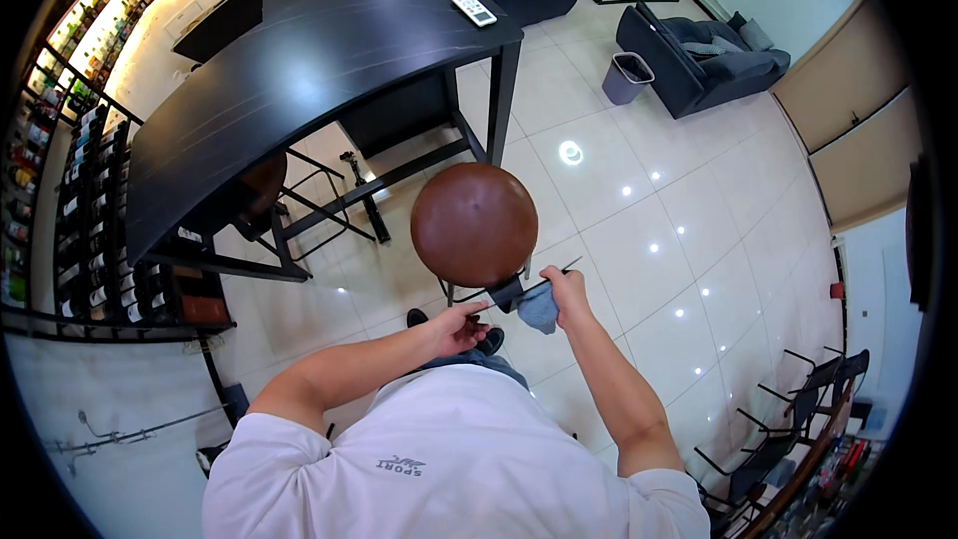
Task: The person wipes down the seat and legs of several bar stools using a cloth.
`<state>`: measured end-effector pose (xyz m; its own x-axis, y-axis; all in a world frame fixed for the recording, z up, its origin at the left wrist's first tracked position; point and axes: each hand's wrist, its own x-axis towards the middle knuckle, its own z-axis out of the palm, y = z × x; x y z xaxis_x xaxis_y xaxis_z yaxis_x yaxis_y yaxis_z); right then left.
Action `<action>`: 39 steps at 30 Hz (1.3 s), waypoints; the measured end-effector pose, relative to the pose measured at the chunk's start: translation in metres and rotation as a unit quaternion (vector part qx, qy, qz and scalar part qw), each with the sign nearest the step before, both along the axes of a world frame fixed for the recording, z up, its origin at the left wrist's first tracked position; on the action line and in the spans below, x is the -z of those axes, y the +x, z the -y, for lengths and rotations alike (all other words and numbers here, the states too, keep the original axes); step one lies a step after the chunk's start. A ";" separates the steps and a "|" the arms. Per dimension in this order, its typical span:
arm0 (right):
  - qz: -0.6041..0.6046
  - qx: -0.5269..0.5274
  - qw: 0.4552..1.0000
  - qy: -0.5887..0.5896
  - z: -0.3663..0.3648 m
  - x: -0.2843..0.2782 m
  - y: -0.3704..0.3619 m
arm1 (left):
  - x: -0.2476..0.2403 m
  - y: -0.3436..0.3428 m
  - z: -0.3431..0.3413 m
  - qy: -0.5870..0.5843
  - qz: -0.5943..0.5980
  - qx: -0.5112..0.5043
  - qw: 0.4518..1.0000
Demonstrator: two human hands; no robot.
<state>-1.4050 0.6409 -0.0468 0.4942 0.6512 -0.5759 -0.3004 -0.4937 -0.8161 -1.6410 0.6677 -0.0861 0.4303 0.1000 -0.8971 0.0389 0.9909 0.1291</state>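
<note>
In front of me stands a stool with a round brown seat (474,225). Just on my side of it, a thin dark rod-like object (571,266) runs slantwise between my hands; its kind is unclear. My left hand (461,329) is closed at its lower left end, fingertips pinching it. My right hand (567,295) is closed near the other end, with a crumpled blue-grey cloth (539,309) hanging from its grip. A black flat piece (506,294) shows between the hands, below the seat's edge; I cannot tell what it joins.
A long black table (329,50) bears a white remote control (472,8). Beneath it are another stool (264,190) and a black tripod-like stand (367,202). Bottle racks (95,230) line the left. A waste bin (627,78) and dark sofa (704,60) stand far right; chairs (768,454) stand near right.
</note>
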 end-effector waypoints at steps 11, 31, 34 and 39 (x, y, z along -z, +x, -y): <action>-0.060 -0.056 0.996 -0.026 0.015 -0.011 0.020 | -0.007 -0.028 -0.018 0.089 0.006 0.218 0.972; -0.095 0.012 0.994 -0.045 -0.031 0.007 -0.013 | -0.004 -0.028 -0.035 0.006 0.092 -0.019 0.996; -0.096 0.012 0.994 -0.041 -0.040 0.013 -0.009 | -0.013 -0.028 -0.045 0.010 0.070 -0.021 0.997; -0.100 0.037 0.993 -0.046 -0.044 0.010 -0.010 | -0.022 -0.028 -0.052 0.022 0.064 0.001 0.998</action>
<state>-1.4148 0.6844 -0.0568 0.4095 0.5569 -0.7226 -0.4902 -0.5337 -0.6891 -1.6690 0.7197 -0.0644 0.5419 0.1369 -0.8292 0.0209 0.9842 0.1761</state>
